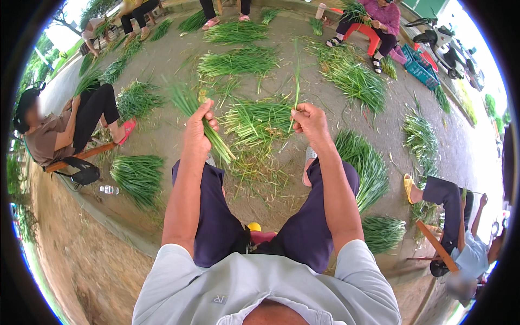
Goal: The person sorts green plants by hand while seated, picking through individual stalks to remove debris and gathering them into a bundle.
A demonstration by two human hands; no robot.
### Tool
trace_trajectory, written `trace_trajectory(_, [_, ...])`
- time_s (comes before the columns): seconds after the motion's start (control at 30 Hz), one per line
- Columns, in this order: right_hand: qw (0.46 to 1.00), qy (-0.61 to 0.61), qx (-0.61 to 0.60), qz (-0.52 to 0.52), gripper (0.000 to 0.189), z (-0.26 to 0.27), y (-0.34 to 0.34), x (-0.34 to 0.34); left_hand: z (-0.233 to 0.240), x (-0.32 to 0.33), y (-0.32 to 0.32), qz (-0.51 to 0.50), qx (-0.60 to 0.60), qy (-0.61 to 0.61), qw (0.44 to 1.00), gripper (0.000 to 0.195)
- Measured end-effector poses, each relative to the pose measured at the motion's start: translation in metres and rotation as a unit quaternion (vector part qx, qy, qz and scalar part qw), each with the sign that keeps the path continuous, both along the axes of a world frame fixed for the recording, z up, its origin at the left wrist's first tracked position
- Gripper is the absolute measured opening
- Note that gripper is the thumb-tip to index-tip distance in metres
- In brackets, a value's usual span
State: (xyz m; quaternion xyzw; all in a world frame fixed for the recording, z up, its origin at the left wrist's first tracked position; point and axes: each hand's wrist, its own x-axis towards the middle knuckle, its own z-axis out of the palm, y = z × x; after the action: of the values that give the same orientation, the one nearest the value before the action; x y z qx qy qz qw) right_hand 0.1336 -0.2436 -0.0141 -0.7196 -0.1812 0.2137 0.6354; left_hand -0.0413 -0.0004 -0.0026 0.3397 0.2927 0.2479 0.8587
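Note:
My left hand (202,124) is closed around a bunch of long green leafy stalks (217,140), perhaps garlic chives, with pale ends pointing down to the right and blurred green tips up to the left. Between the thumb and fingers of my right hand (306,120) is a thin green stalk (297,79), held upright. On the ground between the hands lies a loose pile of the same stalks (260,120), mixed with yellowed leaves. Nearer my feet are scattered yellow and green trimmings (260,166).
More green heaps lie at left (138,178), at right (363,166) and farther ahead (237,61). Seated people surround the area, one at left (57,138), one at right (463,239). A teal plastic crate (420,67) and a plastic bottle (109,189) are on the ground.

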Motion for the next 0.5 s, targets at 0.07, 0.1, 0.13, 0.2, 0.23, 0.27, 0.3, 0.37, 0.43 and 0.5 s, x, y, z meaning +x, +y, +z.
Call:
trace_trajectory(0.07, [1.0, 0.017, 0.014, 0.017, 0.016, 0.002, 0.003, -0.002, -0.001, 0.003, -0.005, -0.033, 0.005, 0.014, 0.999, 0.029])
trace_trajectory(0.1, [0.999, 0.023, 0.018, 0.027, 0.017, 0.002, 0.003, -0.002, -0.002, 0.003, -0.007, -0.045, 0.01, 0.016, 0.999, 0.029])
trace_trajectory(0.13, [0.999, 0.029, 0.021, 0.036, 0.019, 0.002, 0.004, -0.003, -0.002, 0.004, -0.008, -0.057, 0.015, 0.018, 0.998, 0.029])
trace_trajectory(0.2, [0.998, 0.032, 0.025, 0.05, 0.019, 0.003, 0.008, -0.006, -0.001, 0.004, -0.012, -0.073, 0.026, 0.018, 0.997, 0.029])
trace_trajectory(0.23, [0.997, 0.033, 0.027, 0.056, 0.019, 0.004, 0.009, -0.008, -0.001, 0.005, -0.013, -0.076, 0.031, 0.017, 0.996, 0.027])
trace_trajectory(0.27, [0.997, 0.03, 0.027, 0.061, 0.019, 0.004, 0.011, -0.009, -0.001, 0.005, -0.013, -0.079, 0.037, 0.017, 0.996, 0.026])
trace_trajectory(0.3, [0.997, 0.026, 0.028, 0.066, 0.019, 0.005, 0.011, -0.011, 0.0, 0.007, -0.014, -0.083, 0.043, 0.016, 0.996, 0.025])
trace_trajectory(0.37, [0.997, 0.007, 0.023, 0.075, 0.018, 0.005, 0.014, -0.013, -0.001, 0.009, -0.014, -0.078, 0.047, 0.02, 0.996, 0.025])
trace_trajectory(0.43, [0.997, -0.018, 0.006, 0.069, 0.017, -0.001, 0.008, -0.013, -0.005, 0.016, -0.019, -0.093, 0.042, 0.02, 0.995, 0.024])
trace_trajectory(0.5, [0.997, -0.031, 0.026, 0.07, 0.015, -0.006, 0.013, -0.017, -0.006, 0.013, -0.017, -0.083, 0.044, 0.035, 0.995, 0.024])
